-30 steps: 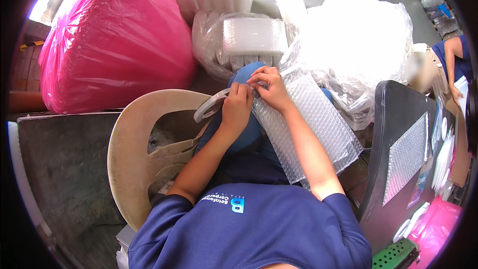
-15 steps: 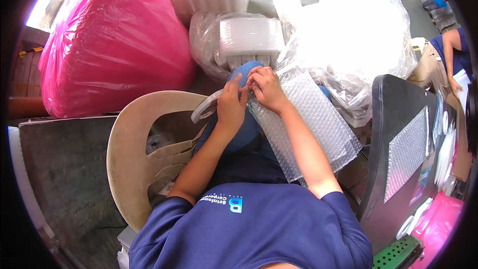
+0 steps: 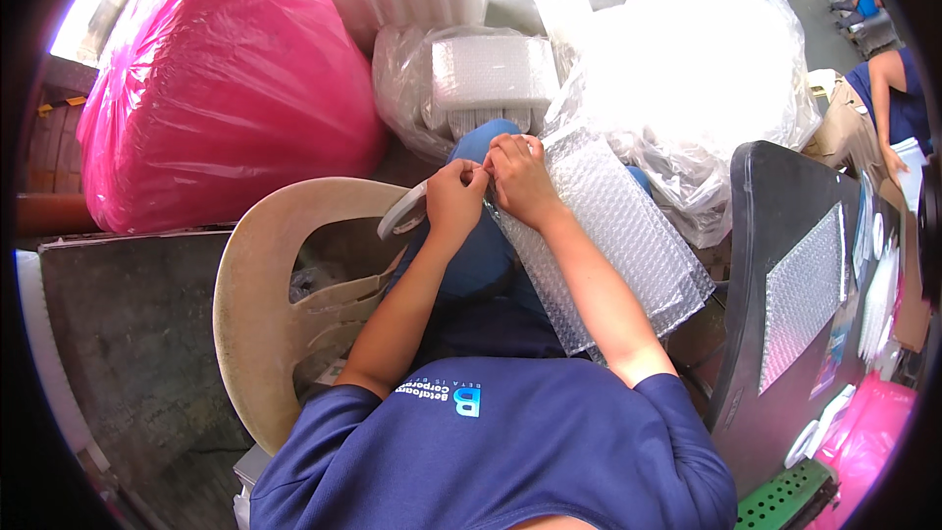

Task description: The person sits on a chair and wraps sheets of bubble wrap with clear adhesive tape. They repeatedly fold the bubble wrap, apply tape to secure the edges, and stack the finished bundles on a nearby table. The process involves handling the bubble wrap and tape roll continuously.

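Observation:
My left hand (image 3: 454, 200) and my right hand (image 3: 520, 180) meet over my knee, fingers bent in and fingertips nearly touching. The left one pinches with thumb and forefinger; whatever lies in that pinch is too small to make out. Under the right hand is the upper left corner of a clear bubble wrap bag (image 3: 628, 231), and the right fingers close on its edge. The bag lies slanted across my right thigh. A white roll of tape (image 3: 402, 210) shows just left of my left hand, partly hidden by it.
A beige plastic chair (image 3: 235, 304) stands at the left, a dark chair back with a bubble wrap sheet (image 3: 805, 285) on the right. Ahead are a big pink bag (image 3: 226, 88), stacked bubble wrap bags (image 3: 494, 74) and a white plastic sack (image 3: 706, 69). Another person's arm (image 3: 886, 113) shows far right.
My left hand's raised fingers have come down and curled into a pinch beside the right fingertips. The right hand and the bubble wrap bag stay nearly where they were.

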Motion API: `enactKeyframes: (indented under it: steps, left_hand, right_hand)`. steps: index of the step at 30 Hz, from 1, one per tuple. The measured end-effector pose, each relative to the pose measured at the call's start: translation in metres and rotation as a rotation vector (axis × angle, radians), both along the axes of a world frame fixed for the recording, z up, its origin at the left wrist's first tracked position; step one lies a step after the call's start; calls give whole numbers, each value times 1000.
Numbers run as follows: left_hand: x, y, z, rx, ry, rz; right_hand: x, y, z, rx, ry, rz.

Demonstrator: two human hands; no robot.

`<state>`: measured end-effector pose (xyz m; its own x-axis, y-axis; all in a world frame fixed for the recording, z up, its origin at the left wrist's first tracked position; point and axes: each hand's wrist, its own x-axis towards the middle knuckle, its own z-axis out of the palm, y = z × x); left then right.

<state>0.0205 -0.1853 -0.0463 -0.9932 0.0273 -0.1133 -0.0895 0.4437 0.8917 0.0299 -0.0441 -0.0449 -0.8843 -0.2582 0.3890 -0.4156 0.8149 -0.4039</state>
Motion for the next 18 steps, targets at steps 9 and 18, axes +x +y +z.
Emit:
enactKeyframes:
  steps: [9, 18]
  left_hand:
    - [0, 5, -4, -29, -89, 107]
    - [18, 15, -20, 123, 91, 261]
  right_hand:
    - [0, 0, 2, -36, 72, 28]
    - [1, -3, 2, -148, 36, 67]
